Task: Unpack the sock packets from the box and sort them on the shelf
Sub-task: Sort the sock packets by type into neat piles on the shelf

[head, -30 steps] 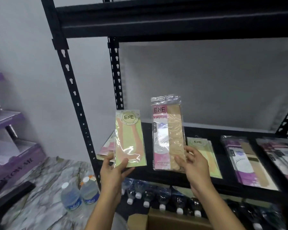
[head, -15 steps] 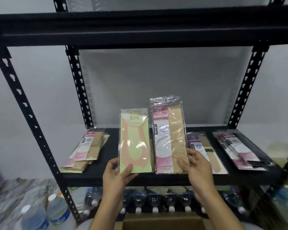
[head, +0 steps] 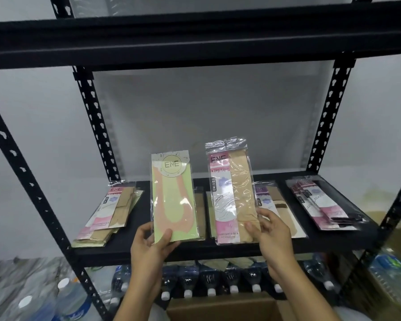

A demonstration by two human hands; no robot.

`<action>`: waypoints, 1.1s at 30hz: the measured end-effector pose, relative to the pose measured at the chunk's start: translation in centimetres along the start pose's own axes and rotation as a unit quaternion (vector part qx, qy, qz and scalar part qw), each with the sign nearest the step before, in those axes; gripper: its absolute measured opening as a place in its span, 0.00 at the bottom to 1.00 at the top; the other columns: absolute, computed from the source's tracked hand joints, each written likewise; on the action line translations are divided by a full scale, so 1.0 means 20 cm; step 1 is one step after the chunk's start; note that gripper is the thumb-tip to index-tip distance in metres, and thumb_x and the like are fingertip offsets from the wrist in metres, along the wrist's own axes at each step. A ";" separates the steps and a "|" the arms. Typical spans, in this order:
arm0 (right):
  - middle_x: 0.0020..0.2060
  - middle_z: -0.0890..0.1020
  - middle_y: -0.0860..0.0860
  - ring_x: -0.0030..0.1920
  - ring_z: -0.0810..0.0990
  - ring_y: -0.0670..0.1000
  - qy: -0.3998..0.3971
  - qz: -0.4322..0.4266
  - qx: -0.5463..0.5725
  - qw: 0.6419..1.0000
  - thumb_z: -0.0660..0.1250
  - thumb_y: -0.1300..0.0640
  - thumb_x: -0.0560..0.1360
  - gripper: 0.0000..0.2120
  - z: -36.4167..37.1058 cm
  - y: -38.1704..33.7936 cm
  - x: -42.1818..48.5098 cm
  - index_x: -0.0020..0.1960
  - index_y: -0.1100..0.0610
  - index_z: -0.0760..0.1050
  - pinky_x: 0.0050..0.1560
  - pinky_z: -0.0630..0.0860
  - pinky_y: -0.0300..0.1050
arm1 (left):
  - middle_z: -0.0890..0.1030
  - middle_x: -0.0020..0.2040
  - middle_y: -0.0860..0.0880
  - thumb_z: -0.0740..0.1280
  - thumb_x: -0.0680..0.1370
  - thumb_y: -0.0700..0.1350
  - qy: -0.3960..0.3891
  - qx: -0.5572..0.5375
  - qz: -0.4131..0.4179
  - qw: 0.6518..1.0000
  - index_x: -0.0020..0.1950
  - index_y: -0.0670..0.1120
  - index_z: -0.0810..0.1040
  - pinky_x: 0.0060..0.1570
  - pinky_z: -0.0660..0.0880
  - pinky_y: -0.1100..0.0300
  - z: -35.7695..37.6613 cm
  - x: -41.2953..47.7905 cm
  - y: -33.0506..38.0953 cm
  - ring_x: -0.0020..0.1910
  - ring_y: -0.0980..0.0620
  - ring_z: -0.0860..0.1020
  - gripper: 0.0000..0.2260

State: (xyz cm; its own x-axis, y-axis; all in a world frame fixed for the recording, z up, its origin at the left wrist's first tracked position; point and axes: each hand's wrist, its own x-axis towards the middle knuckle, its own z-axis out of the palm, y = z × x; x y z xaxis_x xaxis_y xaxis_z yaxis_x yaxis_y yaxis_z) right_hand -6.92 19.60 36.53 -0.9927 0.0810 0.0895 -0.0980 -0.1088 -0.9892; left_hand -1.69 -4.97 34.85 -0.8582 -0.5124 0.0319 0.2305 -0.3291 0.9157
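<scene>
**Green and pink packets held upright, one per hand**

Left hand (head: 148,246) pinches the bottom edge of the flat green-card sock packet (head: 174,198), thumb on the front and fingers (head: 141,230) curled behind. Right hand (head: 273,230) pinches the lower right corner of the pink-and-beige film-wrapped sock packet (head: 232,195) in the same way. The packets stand side by side, not touching, in front of the black metal shelf (head: 130,250). The brown cardboard box (head: 220,309) sits below the wrists.

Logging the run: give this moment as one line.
left hand holds flat green card sock packet | right hand holds flat pink-beige plastic sock packet
</scene>
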 end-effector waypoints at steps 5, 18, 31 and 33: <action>0.41 0.85 0.40 0.43 0.85 0.43 0.004 0.009 -0.006 1.000 0.70 0.68 0.72 0.20 0.01 0.00 -0.01 0.55 0.47 0.75 0.39 0.80 0.36 | 0.86 0.46 0.49 0.70 0.75 0.33 0.003 -0.002 0.002 1.000 0.55 0.46 0.72 0.39 0.82 0.58 -0.02 0.02 -0.01 0.46 0.48 0.85 0.14; 0.52 0.84 0.50 0.49 0.84 0.49 -0.015 0.024 -0.020 0.999 0.71 0.66 0.72 0.20 0.12 0.06 0.02 0.60 0.51 0.75 0.43 0.82 0.43 | 0.83 0.51 0.42 0.71 0.75 0.33 0.035 -0.003 0.006 0.999 0.55 0.47 0.73 0.40 0.82 0.57 -0.13 0.04 -0.01 0.47 0.47 0.85 0.14; 0.55 0.78 0.53 0.58 0.78 0.53 -0.059 0.045 -0.050 0.996 0.74 0.63 0.71 0.19 0.43 0.18 0.08 0.55 0.46 0.74 0.54 0.77 0.45 | 0.82 0.54 0.42 0.70 0.75 0.32 0.087 -0.001 0.003 0.996 0.63 0.42 0.71 0.39 0.82 0.58 -0.42 0.09 0.04 0.45 0.46 0.86 0.18; 0.58 0.79 0.57 0.58 0.79 0.56 -0.054 0.060 -0.056 0.995 0.74 0.63 0.71 0.20 0.48 0.20 0.12 0.58 0.49 0.74 0.60 0.77 0.52 | 0.81 0.54 0.42 0.70 0.75 0.32 0.092 0.001 -0.002 0.996 0.62 0.42 0.71 0.38 0.82 0.58 -0.44 0.10 0.03 0.44 0.46 0.86 0.18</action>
State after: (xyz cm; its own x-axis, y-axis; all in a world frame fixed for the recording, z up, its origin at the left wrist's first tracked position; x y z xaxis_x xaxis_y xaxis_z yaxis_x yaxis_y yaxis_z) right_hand -10.31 9.88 33.86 -0.9991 -0.0343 -0.0247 0.0247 0.0005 -0.9997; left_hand 0.74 -13.28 31.94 -0.7610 -0.6472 -0.0453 0.2259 -0.3298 0.9166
